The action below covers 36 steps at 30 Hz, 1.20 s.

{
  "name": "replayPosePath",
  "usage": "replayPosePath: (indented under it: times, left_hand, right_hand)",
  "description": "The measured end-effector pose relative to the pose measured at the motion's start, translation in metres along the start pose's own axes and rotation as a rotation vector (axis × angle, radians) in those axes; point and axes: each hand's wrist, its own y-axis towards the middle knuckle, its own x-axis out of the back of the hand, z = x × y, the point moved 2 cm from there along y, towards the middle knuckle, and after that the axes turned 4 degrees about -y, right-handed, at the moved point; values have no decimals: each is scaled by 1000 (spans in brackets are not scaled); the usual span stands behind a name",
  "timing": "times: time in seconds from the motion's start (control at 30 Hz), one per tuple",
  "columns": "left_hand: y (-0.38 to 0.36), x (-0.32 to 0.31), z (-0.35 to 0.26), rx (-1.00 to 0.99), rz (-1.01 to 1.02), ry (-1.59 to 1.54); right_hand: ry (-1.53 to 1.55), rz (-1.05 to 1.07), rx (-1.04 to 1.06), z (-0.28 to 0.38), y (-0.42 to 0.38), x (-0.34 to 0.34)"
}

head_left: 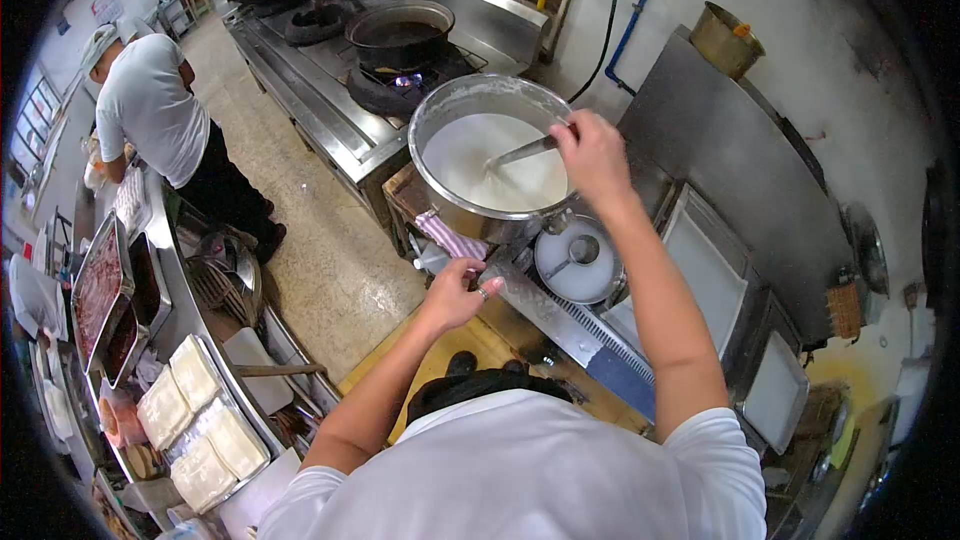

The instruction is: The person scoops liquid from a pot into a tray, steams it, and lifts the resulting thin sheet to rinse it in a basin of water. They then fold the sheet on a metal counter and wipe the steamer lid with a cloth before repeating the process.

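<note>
The long-handled metal utensil (525,151) is in use inside the large round stainless-steel pot (490,95). The right hand (595,155) has its grip closed around the upper handle, and the lower end dips into the smooth white liquid (470,140). The pot stands beside the stove, off its burners, with the liquid's level below the rim and plenty of it inside, so the handling of this liquid looks underway rather than finished. How much has been mixed or taken out cannot be told, since no mark on the wall settles it.

The left hand (455,298) is just below the purple-and-white striped cloth (452,238) at the pot's side. Its fingers are bent, but whether that grip is wide, narrow or on something is impossible to tell.

Near the pot, the round pale-topped metal vessel (565,275) and the shallow rectangular pale tray (705,280) sit at the person's right; whether their contents are complete cannot be judged. At the far left, flat cream-coloured slabs (195,375) lie in separate pieces, seemingly already portioned, beyond reach of either hand as posed. On the stove, the dark round pan (400,32) sits above a small blue flame (408,81), so heating there appears in progress.
</note>
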Motion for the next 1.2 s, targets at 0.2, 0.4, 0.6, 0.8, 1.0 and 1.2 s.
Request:
replayPosePath:
  times: [0.2, 0.4, 0.6, 0.8, 1.0, 1.2]
  left_hand:
    - [-6, 18, -68, -53, -28, -269]
    - [-37, 48, -203, -504, 75, -422]
    - [-74, 53, -291, -782, 312, -545]
    - [-88, 33, -317, -852, 397, -700]
    - [-87, 30, -318, -844, 364, -657]
    - [-95, 31, -314, -775, 287, -695]
  right_hand:
    - [-561, 449, 83, -29, -6, 2]
    - [-558, 578, 229, -28, -36, 11]
    - [-585, 585, 296, -4, -34, 59]
    - [-507, 642, 296, 4, -41, 61]
    - [-460, 602, 298, 11, -64, 17]
    - [-536, 663, 245, -12, -60, -12]
